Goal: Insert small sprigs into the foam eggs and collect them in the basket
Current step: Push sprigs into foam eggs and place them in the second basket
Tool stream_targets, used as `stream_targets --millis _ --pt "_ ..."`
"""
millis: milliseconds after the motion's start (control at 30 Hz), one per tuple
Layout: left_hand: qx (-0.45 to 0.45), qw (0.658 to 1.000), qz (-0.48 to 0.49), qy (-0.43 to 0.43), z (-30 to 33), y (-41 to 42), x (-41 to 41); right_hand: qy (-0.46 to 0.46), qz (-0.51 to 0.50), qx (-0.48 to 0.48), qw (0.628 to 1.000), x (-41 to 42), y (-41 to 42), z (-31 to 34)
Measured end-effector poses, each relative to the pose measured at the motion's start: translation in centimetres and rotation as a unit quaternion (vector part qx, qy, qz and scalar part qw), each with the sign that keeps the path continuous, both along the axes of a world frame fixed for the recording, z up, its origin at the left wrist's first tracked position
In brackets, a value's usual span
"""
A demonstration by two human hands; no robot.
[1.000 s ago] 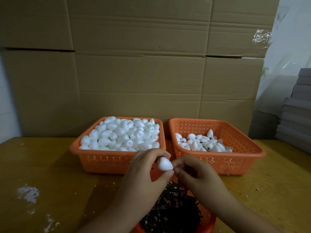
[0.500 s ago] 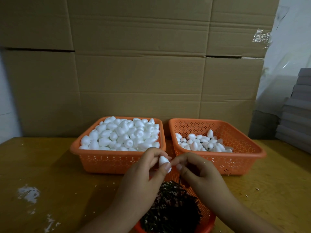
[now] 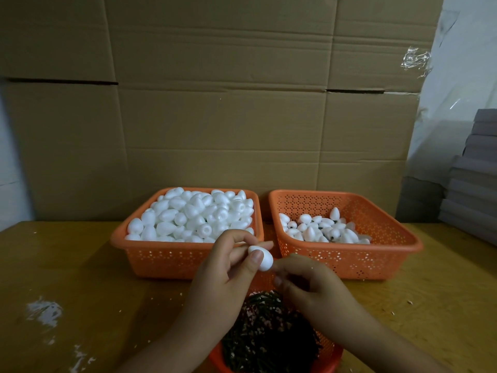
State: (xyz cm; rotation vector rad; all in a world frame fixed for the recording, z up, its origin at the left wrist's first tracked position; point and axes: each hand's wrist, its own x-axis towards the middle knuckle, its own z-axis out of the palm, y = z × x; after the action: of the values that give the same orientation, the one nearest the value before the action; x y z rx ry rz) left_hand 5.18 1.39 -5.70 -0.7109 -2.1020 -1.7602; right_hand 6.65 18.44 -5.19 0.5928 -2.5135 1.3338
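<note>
Your left hand (image 3: 226,275) pinches a foam egg (image 3: 262,258) above the near basket of sprigs (image 3: 266,337); your right hand (image 3: 309,286) has its grip curled at the egg's tip, contents unclear.

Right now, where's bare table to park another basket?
Bare table right of the right basket. Wider patch left of the full basket, though foam crumbs litter it. Centre front is crowded: sprig basket, left hand, right hand.

Dim warm light, soft shadows, wide-angle edge bending
</note>
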Motion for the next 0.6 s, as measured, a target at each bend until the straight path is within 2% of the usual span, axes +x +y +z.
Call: stream_targets --millis 267,600 --pt "-0.010 1.000 0.011 0.003 -0.13 -0.05 -0.10 0.005 -0.005 -0.035 0.999 0.06 0.21 -0.06" --pt "-0.084 0.993 0.076 0.029 -0.59 -0.04 -0.35 0.034 -0.019 -0.126 0.991 -0.20 0.34 -0.44"
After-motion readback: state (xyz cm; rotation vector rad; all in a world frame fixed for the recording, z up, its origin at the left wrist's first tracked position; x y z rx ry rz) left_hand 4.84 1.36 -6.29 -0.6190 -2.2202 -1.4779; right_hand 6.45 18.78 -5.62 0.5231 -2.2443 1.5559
